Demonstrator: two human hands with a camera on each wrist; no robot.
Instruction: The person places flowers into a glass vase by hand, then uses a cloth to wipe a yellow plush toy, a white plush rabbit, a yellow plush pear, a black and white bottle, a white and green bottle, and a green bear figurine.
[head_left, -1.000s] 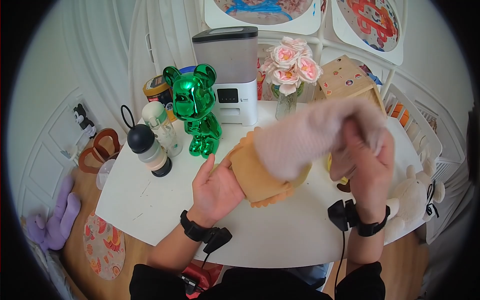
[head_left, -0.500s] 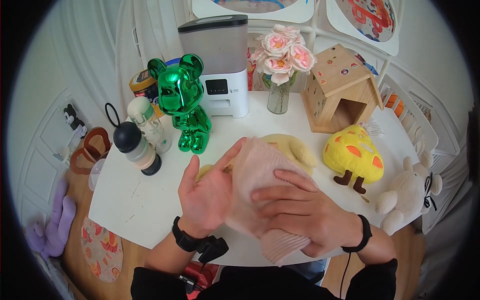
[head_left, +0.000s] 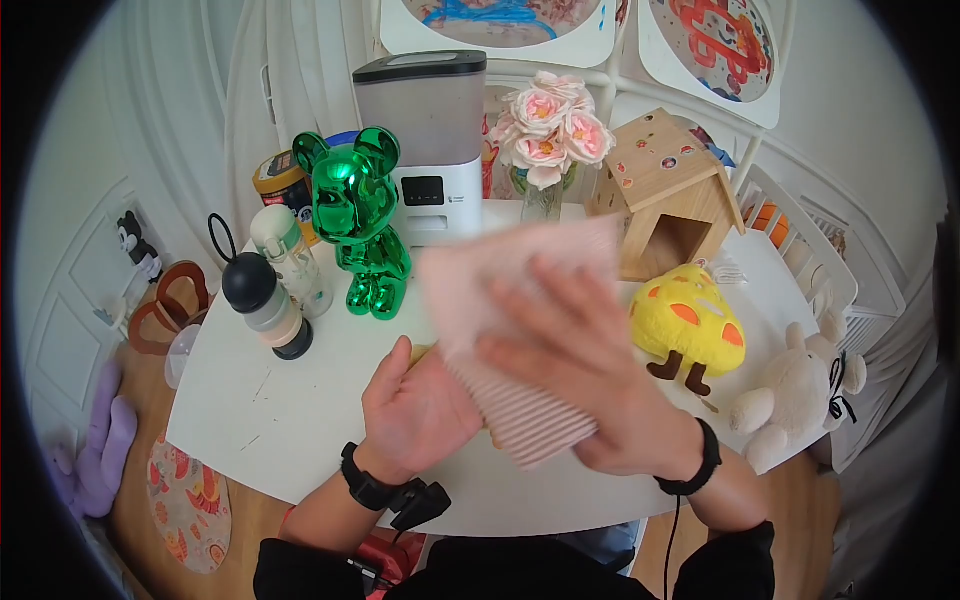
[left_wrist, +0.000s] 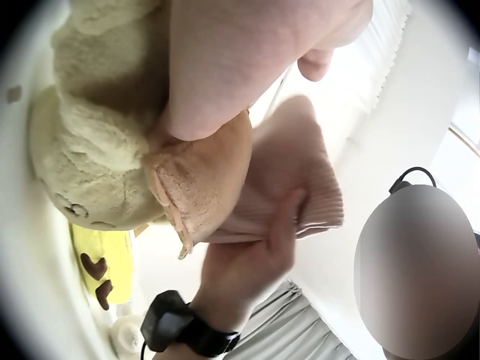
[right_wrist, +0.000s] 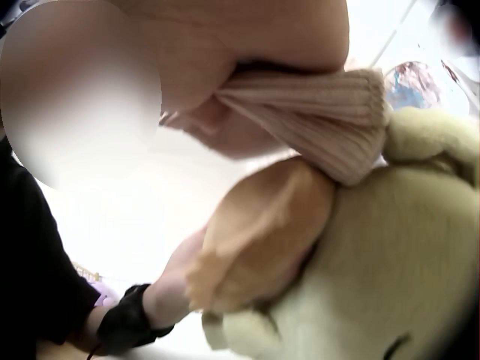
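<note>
Across the middle of the table, my right hand (head_left: 610,390) holds a pink ribbed cloth (head_left: 530,430), fingers spread over its top and blurred. In the left wrist view the thumb grips the cloth (left_wrist: 262,172) from the near side. My left hand (head_left: 415,415) lies palm up just left of it, thumb raised, fingers hidden behind the cloth. A pale yellow-green plush toy (right_wrist: 390,262) is mostly covered in the head view. The right wrist view shows its tan scalloped-edged part (right_wrist: 259,232) resting against my left hand, with the cloth close above it.
A shiny green bear figure (head_left: 365,225), two bottles (head_left: 262,295) and a white-and-grey dispenser (head_left: 430,140) stand back left. Behind are pink roses (head_left: 545,130) in a vase and a wooden house (head_left: 670,190). A yellow plush (head_left: 690,325) and a cream plush (head_left: 790,385) sit right.
My right hand swung the cloth from the right onto the plush toy, then moved it slightly up and away. The left hand stays palm up beside it. The head view shifted a little.
</note>
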